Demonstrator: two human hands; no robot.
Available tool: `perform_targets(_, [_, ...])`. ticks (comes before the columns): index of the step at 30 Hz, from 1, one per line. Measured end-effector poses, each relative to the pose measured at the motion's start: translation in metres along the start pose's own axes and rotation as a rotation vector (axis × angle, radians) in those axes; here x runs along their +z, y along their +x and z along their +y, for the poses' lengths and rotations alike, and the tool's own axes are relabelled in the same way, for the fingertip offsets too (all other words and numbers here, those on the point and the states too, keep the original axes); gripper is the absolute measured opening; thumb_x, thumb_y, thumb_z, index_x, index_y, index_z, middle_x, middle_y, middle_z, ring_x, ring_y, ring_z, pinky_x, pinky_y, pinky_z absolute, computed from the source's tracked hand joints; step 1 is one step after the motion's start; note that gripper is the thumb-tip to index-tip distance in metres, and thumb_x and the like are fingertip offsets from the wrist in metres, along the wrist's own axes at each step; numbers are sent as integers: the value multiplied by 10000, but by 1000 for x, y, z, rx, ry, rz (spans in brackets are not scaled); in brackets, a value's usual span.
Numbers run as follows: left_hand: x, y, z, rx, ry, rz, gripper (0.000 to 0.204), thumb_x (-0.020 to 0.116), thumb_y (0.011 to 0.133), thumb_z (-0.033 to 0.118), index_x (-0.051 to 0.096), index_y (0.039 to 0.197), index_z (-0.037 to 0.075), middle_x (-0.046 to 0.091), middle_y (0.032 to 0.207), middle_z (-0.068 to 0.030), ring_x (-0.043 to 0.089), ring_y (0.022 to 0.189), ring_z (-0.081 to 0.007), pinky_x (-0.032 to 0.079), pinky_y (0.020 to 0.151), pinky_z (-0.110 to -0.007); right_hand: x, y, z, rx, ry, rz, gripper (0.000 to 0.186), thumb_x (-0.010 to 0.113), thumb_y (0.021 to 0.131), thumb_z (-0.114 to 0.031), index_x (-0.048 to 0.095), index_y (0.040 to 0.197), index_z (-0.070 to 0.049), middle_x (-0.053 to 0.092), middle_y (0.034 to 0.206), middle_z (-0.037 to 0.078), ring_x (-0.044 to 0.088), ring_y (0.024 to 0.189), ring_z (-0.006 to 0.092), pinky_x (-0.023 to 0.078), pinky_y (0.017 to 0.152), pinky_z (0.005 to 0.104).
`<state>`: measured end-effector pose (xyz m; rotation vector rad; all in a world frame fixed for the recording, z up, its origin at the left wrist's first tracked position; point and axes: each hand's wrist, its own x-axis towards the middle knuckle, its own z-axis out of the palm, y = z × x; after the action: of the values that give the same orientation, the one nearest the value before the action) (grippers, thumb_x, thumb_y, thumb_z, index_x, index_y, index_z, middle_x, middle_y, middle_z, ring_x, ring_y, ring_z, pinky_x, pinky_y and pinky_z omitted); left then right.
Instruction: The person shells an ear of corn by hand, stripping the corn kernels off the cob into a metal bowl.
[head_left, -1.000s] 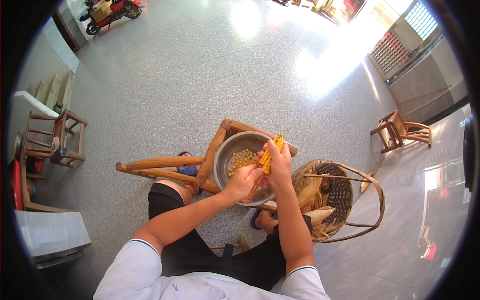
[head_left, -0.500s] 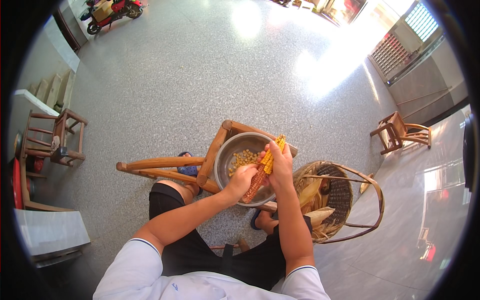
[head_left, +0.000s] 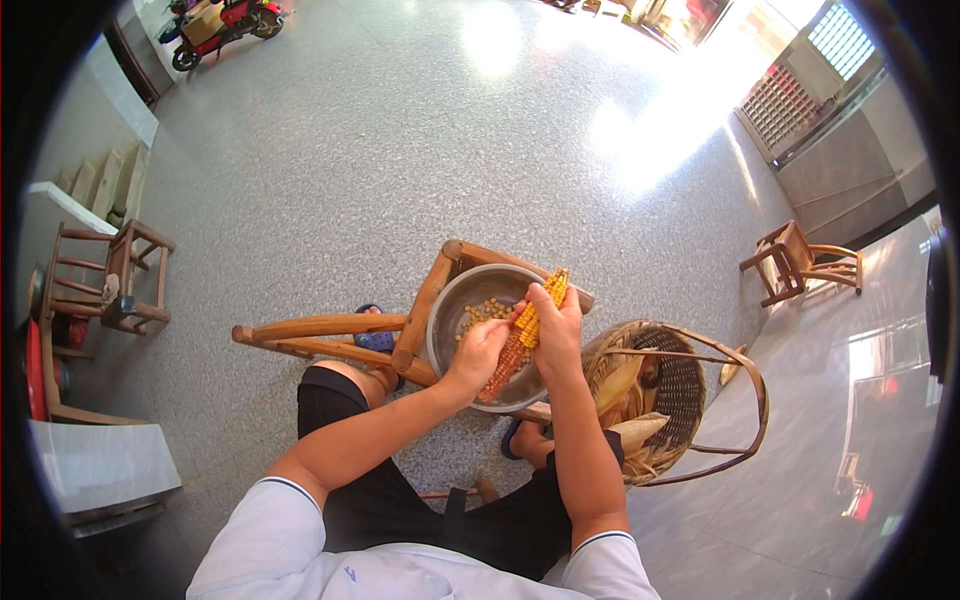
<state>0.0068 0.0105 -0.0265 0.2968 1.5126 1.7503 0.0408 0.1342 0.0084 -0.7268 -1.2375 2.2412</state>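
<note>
Plainly, 1 partly stripped corn cob [head_left: 521, 341] slants over a metal bowl [head_left: 446, 308], between the person's left hand [head_left: 482, 354] and right hand [head_left: 558, 335]. The right wraps around the cob's yellow far part; the left, half curled, lies against it, its grip unclear from where I stand.

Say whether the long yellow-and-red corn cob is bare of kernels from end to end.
No: yellow kernels cover the corn cob beside the right hand.
</note>
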Motion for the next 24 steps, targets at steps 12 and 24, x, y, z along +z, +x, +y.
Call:
perform_targets(12, [5,-15,20,-8,68,-160,350,457,1011,309,595,996,-11,660,815,-69,643,645,-125,514,508,-236,-1,-1,1,59,57,-26,239,578,942,-130,441,1118,-44,535,840,45,580,668,133,527,565,263])
perform_targets(24, [6,-11,13,-116,-237,-130,347,372,1020,265,551,1068,-28,653,863,-112,653,691,-167,544,562,-275,-1,-2,-2,87,38,-40,185,552,956,-118,459,1106,-65,539,843,40,570,686,123,531,587,274])
